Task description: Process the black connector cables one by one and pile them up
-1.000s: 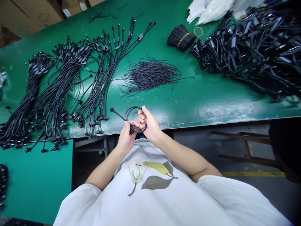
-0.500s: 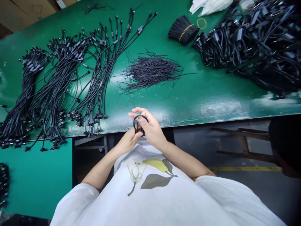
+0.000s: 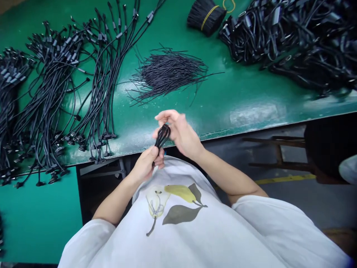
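A folded black cable (image 3: 163,134) stands up from my left hand (image 3: 146,163), whose thumb and fingers are closed round its lower end. The cable's upper part forms several narrow loops. Just beyond them, my right hand (image 3: 184,136) is raised with its fingers curved and apart; some fingertips are behind the loops, and whether they touch the cable is unclear. In front of both hands, a loose heap of thin black ties (image 3: 171,72) lies on the green table (image 3: 195,111).
On the left, long black cables (image 3: 60,74) lie spread out, some ends hanging past the table edge. Folded cables (image 3: 290,41) are heaped at right. A bundle of black ties (image 3: 206,16) with a yellow band lies at the back. A wooden stool (image 3: 279,152) stands right.
The round cable loop has become a narrow folded bundle, held upright in my left hand. My right hand has come off the loop and opened. The view has shifted, so the table items sit higher and further left.
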### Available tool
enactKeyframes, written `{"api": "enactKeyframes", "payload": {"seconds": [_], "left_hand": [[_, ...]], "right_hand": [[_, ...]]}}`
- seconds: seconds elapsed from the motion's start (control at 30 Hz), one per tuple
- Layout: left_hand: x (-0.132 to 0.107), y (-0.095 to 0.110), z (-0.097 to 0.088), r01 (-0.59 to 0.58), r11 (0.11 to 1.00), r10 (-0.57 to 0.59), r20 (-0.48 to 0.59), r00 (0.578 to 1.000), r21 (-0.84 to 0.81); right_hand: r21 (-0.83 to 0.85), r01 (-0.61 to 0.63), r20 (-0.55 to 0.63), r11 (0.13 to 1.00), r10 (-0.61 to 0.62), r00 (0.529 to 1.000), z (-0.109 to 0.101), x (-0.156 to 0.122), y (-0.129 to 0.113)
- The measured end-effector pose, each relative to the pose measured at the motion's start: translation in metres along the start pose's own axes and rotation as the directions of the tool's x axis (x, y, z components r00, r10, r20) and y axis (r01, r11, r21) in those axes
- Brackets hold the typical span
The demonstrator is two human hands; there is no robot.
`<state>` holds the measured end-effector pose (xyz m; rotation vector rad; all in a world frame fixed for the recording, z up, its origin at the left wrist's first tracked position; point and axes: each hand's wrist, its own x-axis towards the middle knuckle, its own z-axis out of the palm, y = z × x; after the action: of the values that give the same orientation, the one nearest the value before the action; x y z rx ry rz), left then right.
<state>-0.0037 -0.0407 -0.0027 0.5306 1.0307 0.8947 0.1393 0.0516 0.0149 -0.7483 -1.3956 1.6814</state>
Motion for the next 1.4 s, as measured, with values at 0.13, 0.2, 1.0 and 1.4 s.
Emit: {"api": "enactKeyframes", "payload": {"seconds": [0.13, 0.2, 1.0, 1.4], "left_hand": [[0.003, 0.008, -0.015, 0.009, 0.895, -0.006, -0.007, 1.0, 0.446], [-0.002, 0.015, -0.018, -0.006, 0.685, -0.039, 0.044, 0.998, 0.729], [-0.008, 0.029, -0.014, -0.045, 0.518, -0.254, 0.204, 0.946, 0.854], [-0.01, 0.004, -0.029, -0.229, 0.208, 0.159, 0.198, 0.967, 0.951]], "right_hand": [[-0.671, 0.548, 0.524, 0.5, -0.204, 0.827, -0.023, -0.014, 0.003], [-0.722, 0.651, 0.673, 0.234, 0.019, 0.739, -0.022, -0.023, 0.009], [-0.591, 0.796, 0.806, 0.133, 0.128, 0.577, -0.022, -0.026, 0.003], [-0.624, 0.615, 0.777, 0.482, 0.299, 0.554, -0.047, 0.013, 0.004]]}}
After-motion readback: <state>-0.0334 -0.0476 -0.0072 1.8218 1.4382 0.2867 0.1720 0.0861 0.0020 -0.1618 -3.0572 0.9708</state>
